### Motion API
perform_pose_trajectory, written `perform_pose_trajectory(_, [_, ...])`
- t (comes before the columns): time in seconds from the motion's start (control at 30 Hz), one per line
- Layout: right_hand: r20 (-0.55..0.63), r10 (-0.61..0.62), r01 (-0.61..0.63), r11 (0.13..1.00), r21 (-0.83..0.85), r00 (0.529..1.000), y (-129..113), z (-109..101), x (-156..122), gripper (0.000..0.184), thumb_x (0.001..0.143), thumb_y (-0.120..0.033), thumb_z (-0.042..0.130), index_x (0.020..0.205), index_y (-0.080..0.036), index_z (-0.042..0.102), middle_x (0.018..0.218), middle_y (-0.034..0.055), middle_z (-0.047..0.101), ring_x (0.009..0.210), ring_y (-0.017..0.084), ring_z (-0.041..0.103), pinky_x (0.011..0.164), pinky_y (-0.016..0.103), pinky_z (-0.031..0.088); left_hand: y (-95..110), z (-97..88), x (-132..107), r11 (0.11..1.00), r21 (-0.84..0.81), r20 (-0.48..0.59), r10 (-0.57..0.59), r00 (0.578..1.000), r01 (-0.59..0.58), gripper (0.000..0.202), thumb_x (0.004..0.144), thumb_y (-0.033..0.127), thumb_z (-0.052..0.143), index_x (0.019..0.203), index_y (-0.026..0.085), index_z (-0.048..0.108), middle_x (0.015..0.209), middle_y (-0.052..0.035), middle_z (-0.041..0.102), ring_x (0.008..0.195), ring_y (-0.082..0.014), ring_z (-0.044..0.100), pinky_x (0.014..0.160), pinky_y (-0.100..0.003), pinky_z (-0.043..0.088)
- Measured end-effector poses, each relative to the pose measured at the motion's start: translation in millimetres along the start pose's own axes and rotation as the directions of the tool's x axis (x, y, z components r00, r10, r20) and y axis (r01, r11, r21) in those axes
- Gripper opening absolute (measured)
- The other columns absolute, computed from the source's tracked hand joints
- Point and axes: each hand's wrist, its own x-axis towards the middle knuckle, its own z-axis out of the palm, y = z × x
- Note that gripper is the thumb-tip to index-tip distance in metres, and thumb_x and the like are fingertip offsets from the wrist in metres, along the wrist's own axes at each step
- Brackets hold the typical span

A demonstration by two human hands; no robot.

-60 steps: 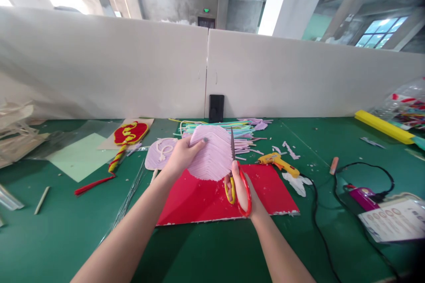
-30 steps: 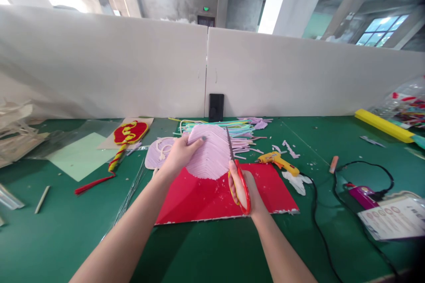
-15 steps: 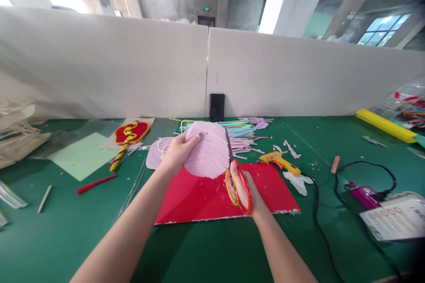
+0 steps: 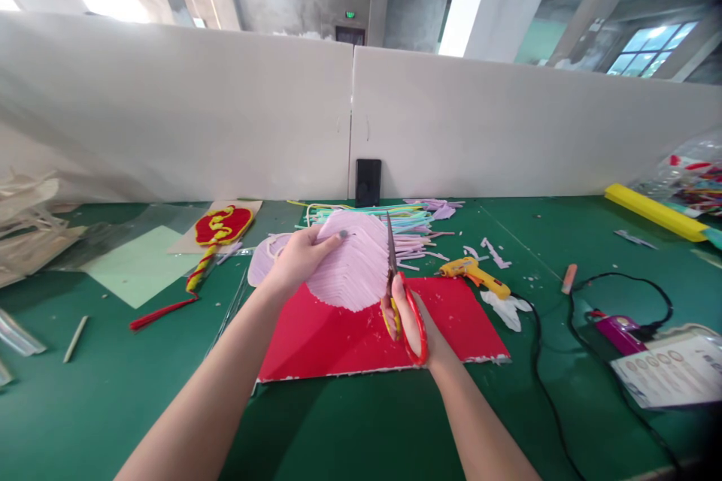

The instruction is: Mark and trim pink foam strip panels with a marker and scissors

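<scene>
A pale purple, leaf-ribbed panel (image 4: 355, 263) is pinched at its left side by my left hand (image 4: 301, 259), thumb on the near face. My right hand (image 4: 414, 319) grips scissors (image 4: 390, 255) with red and yellow handles, their blades pointing up along the panel's right edge. Under both hands lies a red board (image 4: 332, 346) with worn white edges. Behind the panel spread several pipe cleaners (image 4: 417, 222) in purple, mint and yellow. A second light purple piece (image 4: 262, 259) rests on the table just left of my left hand.
A yellow glue gun (image 4: 477, 274) lies right of the board, its black cord running forward. Further right are a purple device (image 4: 620, 334) and a printed card (image 4: 671, 372). A red-and-yellow fan ornament (image 4: 222, 229) sits at left. A black phone (image 4: 368, 182) leans on the white partition (image 4: 508, 128).
The purple panel has tilted and dropped slightly in my left hand. The scissors' yellow handle has shifted, with the blades still at the panel's right edge.
</scene>
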Motion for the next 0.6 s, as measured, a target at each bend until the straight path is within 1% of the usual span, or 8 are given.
perform_pose_trajectory(0.1, [-0.021, -0.035, 0.035, 0.999, -0.017, 0.999, 2, -1, 1, 0.060, 0.080, -0.080, 0.040, 0.065, -0.022, 0.044, 0.047, -0.0068, 0.037, 0.038, 0.008, 0.037, 0.037, 0.021, 0.029, 5, -0.6, -2, 0.999, 0.045, -0.011, -0.003, 1.000, 0.004, 0.042, 0.074, 0.058, 0.062, 0.075, 0.016, 0.066, 0.066, -0.0010, 0.061, 0.059, -0.0152, 0.052, 0.052, -0.025, 0.037])
perform_pose_trajectory(0.2, [-0.031, -0.037, 0.037, 0.999, 0.002, 0.999, 4, -1, 0, 0.059, 0.080, -0.079, 0.040, 0.067, -0.022, 0.045, 0.048, -0.0063, 0.039, 0.039, 0.009, 0.039, 0.038, 0.021, 0.029, 7, -0.8, -3, 0.998, 0.056, -0.014, 0.003, 1.000, -0.002, 0.038, 0.073, 0.055, 0.062, 0.071, 0.017, 0.066, 0.063, -0.0002, 0.059, 0.057, -0.0150, 0.051, 0.053, -0.026, 0.037])
perform_pose_trajectory(0.33, [-0.054, 0.022, -0.019, 0.999, 0.042, 0.998, 1, 0, -3, 0.061, 0.078, -0.081, 0.041, 0.067, -0.021, 0.048, 0.049, -0.0050, 0.042, 0.039, 0.009, 0.042, 0.037, 0.021, 0.031, 6, 0.0, -1, 0.998, 0.064, -0.002, 0.011, 1.000, -0.011, 0.039, 0.074, 0.055, 0.061, 0.071, 0.017, 0.066, 0.065, -0.0010, 0.061, 0.057, -0.0146, 0.050, 0.053, -0.026, 0.037])
perform_pose_trajectory(0.47, [-0.084, 0.080, -0.073, 0.994, 0.083, 0.993, -5, 3, -6, 0.065, 0.072, -0.084, 0.045, 0.065, -0.020, 0.050, 0.051, -0.0046, 0.043, 0.040, 0.009, 0.043, 0.037, 0.020, 0.034, 4, 2.3, 0, 0.998, 0.056, 0.001, 0.002, 1.000, -0.002, 0.038, 0.074, 0.054, 0.061, 0.070, 0.017, 0.066, 0.066, -0.0016, 0.061, 0.057, -0.0148, 0.051, 0.052, -0.025, 0.036])
perform_pose_trajectory(0.6, [-0.081, 0.107, -0.099, 0.989, 0.106, 0.991, -7, 5, -6, 0.065, 0.070, -0.085, 0.047, 0.065, -0.019, 0.049, 0.050, -0.0055, 0.042, 0.039, 0.008, 0.042, 0.035, 0.018, 0.032, 4, 3.3, -1, 0.998, 0.057, -0.007, -0.027, 1.000, 0.027, 0.039, 0.073, 0.055, 0.062, 0.070, 0.017, 0.067, 0.065, -0.0011, 0.062, 0.057, -0.0147, 0.051, 0.051, -0.025, 0.035])
